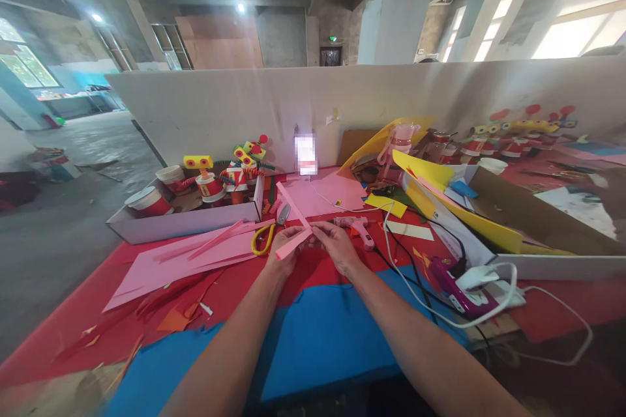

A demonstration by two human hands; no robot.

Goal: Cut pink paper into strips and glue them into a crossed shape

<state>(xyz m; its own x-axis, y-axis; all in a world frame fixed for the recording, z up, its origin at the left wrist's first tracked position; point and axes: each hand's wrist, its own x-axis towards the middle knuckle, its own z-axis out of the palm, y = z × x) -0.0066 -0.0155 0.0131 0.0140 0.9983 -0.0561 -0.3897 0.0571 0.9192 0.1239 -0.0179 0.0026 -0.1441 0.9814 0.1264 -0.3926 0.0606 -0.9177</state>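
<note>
Two pink paper strips meet at an angle between my hands, above the red table covering. My left hand is closed on them near the join, with one strip's end sticking out over its fingers. From the other side, my right hand pinches the strips at the same join. Just left of my left hand lies a pair of scissors with yellow handles. Beyond my right hand a pink glue gun rests on its side. A stack of pink paper sheets lies to the left.
A white box at left holds paper-cup robot figures. At right stands another box with yellow sheets. A purple power strip and loose white cable lie right. A lit phone leans against the partition.
</note>
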